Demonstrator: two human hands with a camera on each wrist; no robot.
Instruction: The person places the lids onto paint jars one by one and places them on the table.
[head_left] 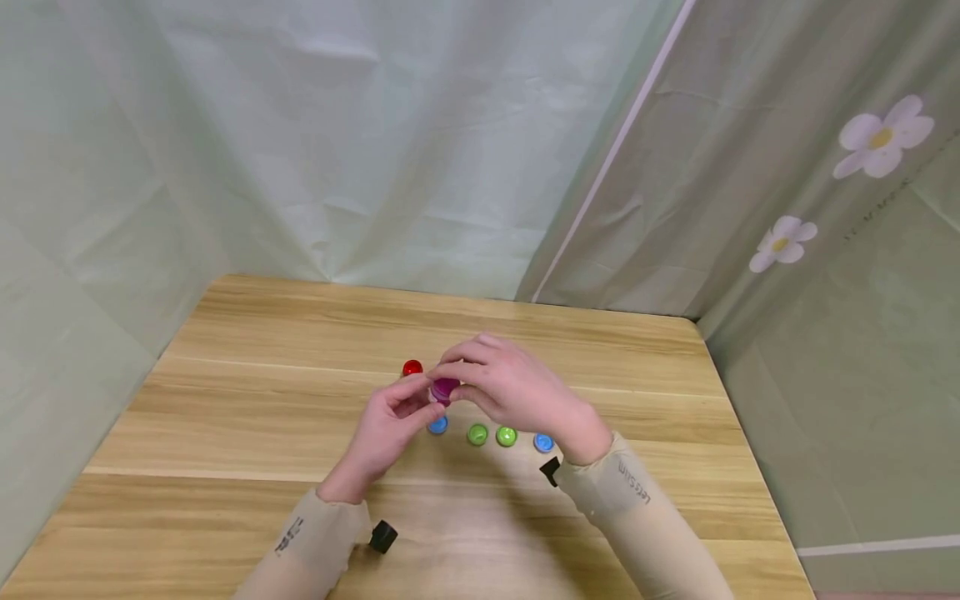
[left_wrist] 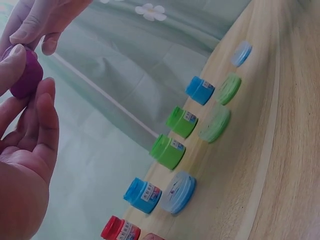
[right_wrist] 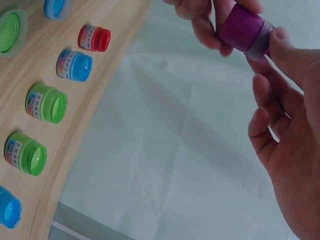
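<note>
Above the table, both hands hold a small purple jar between them. My left hand grips the jar's body with thumb and fingers. With thumb and fingertips my right hand pinches the jar's pale translucent lid, which sits on its end. Below stands a row of small labelled jars without lids: a red jar, a blue jar, two green jars and another blue jar.
Nearer the person, loose lids lie on the wooden table: a blue lid, two green ones and a second blue lid. A reddish piece shows in part beside the red jar in the left wrist view. A curtain surrounds the table.
</note>
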